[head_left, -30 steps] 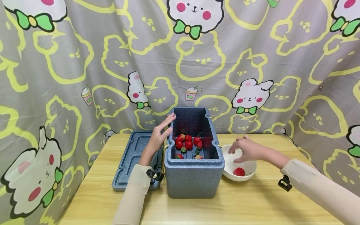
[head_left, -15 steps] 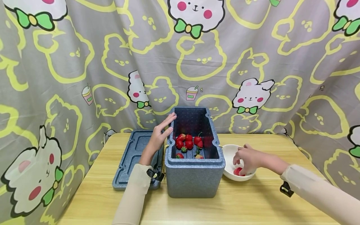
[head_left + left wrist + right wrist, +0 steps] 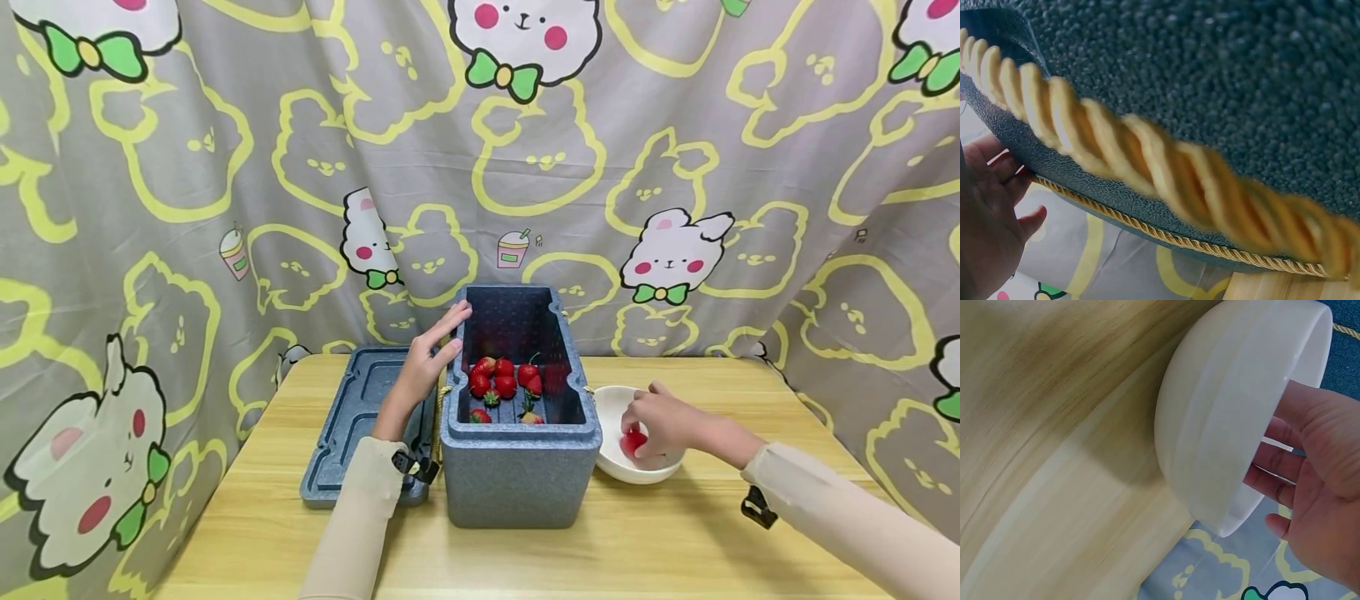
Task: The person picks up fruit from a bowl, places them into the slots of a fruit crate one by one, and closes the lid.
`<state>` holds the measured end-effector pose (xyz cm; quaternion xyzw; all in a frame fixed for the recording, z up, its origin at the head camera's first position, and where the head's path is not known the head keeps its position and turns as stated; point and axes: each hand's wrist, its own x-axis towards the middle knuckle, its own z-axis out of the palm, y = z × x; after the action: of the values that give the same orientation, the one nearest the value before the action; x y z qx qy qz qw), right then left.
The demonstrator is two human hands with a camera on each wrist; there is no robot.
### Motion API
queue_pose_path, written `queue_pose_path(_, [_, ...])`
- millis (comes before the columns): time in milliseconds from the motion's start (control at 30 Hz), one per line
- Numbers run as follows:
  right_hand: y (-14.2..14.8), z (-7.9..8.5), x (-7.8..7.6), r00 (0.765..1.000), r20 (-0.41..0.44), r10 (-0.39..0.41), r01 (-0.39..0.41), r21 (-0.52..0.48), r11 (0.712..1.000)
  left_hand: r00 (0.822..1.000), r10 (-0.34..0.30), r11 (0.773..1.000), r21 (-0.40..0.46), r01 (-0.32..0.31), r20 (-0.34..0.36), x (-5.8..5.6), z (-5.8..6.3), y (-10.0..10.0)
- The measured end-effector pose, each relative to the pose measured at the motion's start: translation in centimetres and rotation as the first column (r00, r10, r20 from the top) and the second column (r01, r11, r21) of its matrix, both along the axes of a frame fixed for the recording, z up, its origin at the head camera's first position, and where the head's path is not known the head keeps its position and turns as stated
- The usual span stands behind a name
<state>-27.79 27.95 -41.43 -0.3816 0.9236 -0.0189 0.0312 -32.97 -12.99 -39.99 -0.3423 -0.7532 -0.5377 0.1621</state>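
In the head view a grey-blue foam box (image 3: 517, 479) stands uncovered, with several red strawberries (image 3: 505, 386) on its floor. My left hand (image 3: 423, 364) rests on the box's left rim, fingers stretched along it. To the right of the box is a white bowl (image 3: 637, 477). Reaching down into it, my right hand (image 3: 663, 421) pinches a strawberry (image 3: 632, 443) between thumb and fingers. The right wrist view shows those fingers (image 3: 1275, 464) dipping past the rim, their tips and the fruit hidden by the bowl's wall.
Left of the box lies its lid (image 3: 330, 479), partly behind my left forearm. A twisted gold rope (image 3: 1147, 153) runs along the box's side. A patterned curtain (image 3: 435, 167) hangs behind the wooden table (image 3: 720, 542).
My right hand has lowered into the bowl and taken hold of the strawberry, which now sits slightly higher between its fingers. The left hand stays on the rim.
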Motion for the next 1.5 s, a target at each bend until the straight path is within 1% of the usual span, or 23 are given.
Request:
queue_pose_path(100, [0.0, -0.2, -0.2, 0.998, -0.066, 0.025, -0.026, -0.017, 1.0, 1.0, 0.001, 1.0, 0.008, -0.001, -0.005, -0.1, -0.2, 0.0])
queue_pose_path(233, [-0.1, -0.3, -0.5, 0.992, -0.119, 0.04, -0.046, -0.046, 0.998, 1.0, -0.002, 1.0, 0.015, 0.002, -0.004, -0.1, -0.1, 0.0])
queue_pose_path(367, [-0.3, 0.1, -0.9, 0.99, -0.138, 0.013, -0.025, -0.087, 0.996, 1.0, 0.001, 1.0, 0.01, -0.001, -0.001, 0.1, 0.0, 0.1])
queue_pose_path(467, [-0.6, 1.1, -1.3, 0.988, -0.15, -0.03, 0.01, -0.136, 0.991, 1.0, 0.005, 1.0, 0.002, -0.005, -0.002, 0.1, 0.0, 0.2])
queue_pose_path(633, [-1.3, 3.8, -1.8, 0.978, -0.185, -0.096, 0.052, -0.229, 0.972, 1.0, 0.006, 1.0, -0.002, -0.006, -0.007, 0.1, 0.1, 0.2])
queue_pose_path(833, [-2.2, 7.8, -2.7, 0.956, -0.262, -0.134, 0.048, -0.311, 0.949, 1.0, 0.015, 1.0, -0.004, -0.015, 0.0, 0.2, 0.0, 0.1])
queue_pose_path(1033, [-3.7, 12.0, -3.2, 0.927, -0.357, -0.111, -0.036, -0.38, 0.924, 1.0, 0.013, 1.0, -0.004, -0.013, -0.004, 0.2, 0.0, 0.0])
queue_pose_path(1167, [-5.2, 14.3, -3.2, 0.907, -0.41, -0.093, -0.09, -0.405, 0.91, 1.0, 0.01, 1.0, -0.001, -0.01, -0.001, 0.2, 0.0, -0.1])
queue_pose_path(1300, [-7.0, 16.2, -3.1, 0.891, -0.448, -0.071, -0.121, -0.386, 0.915, 1.0, 0.015, 1.0, 0.001, -0.015, -0.004, 0.3, -0.1, -0.1])
queue_pose_path(1500, [-9.9, 18.5, -3.1, 0.891, -0.453, -0.03, -0.136, -0.33, 0.934, 1.0, 0.004, 1.0, 0.02, -0.004, -0.007, 0.3, -0.1, 0.0])
